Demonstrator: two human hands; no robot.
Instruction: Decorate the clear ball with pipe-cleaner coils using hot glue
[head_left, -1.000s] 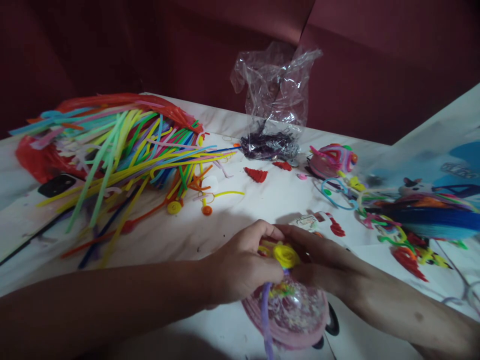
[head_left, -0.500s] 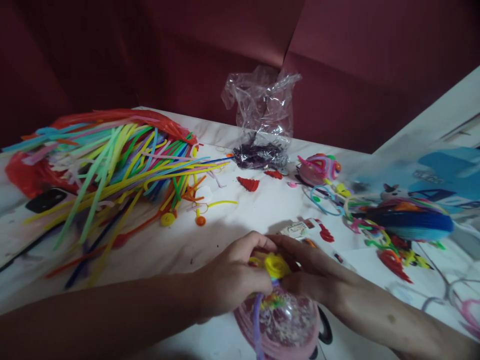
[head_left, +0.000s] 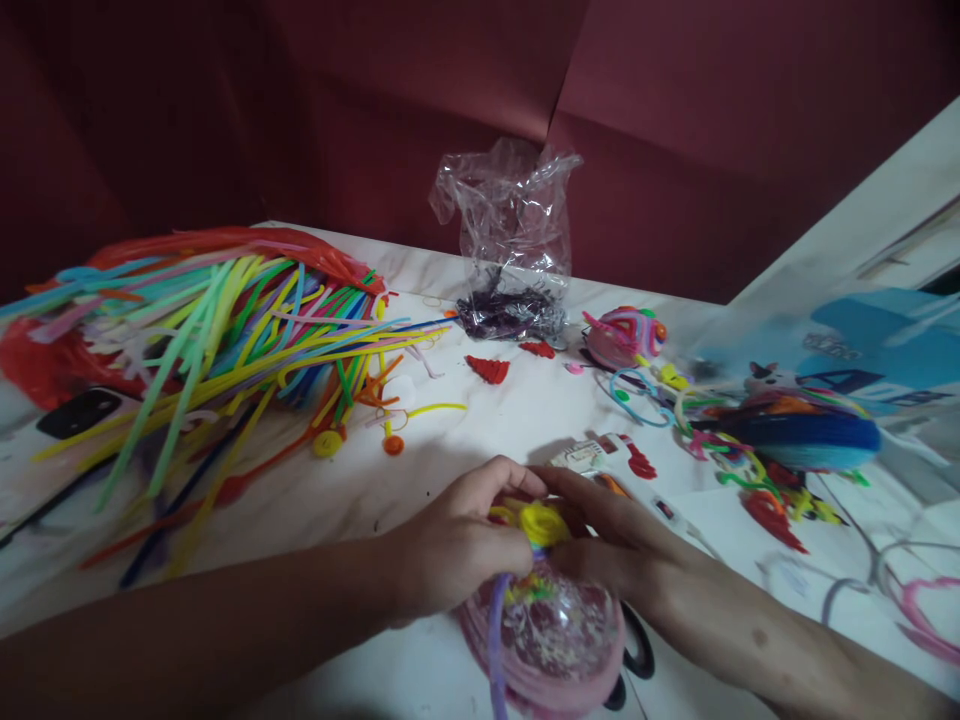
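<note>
Working, seemingly, on the yellow coil [head_left: 544,523] at the far edge of the ball [head_left: 562,635], I curl left hand [head_left: 476,545] and right hand [head_left: 622,545] round it, clamped or not I can't tell, needing steadiness next.

Clear dome [head_left: 562,635]: glossy, smooth, bright highlights; glass or plastic, cannot tell. Pink band [head_left: 577,692] round it: matt, soft-looking. Yellow coil [head_left: 545,525] and purple stem [head_left: 497,630]: fuzzy, matt, chenille-like. Piled stems [head_left: 210,340]: similar soft nap. Red bag [head_left: 225,238]: thin plastic, wrinkled, slight sheen. Clear bag [head_left: 514,225]: crinkled plastic film, sharp glints. Surface [head_left: 517,420]: smooth, marble-veined. Maroon backdrop [head_left: 420,130]: creased, dull sheen; paper or cloth unclear.
</note>
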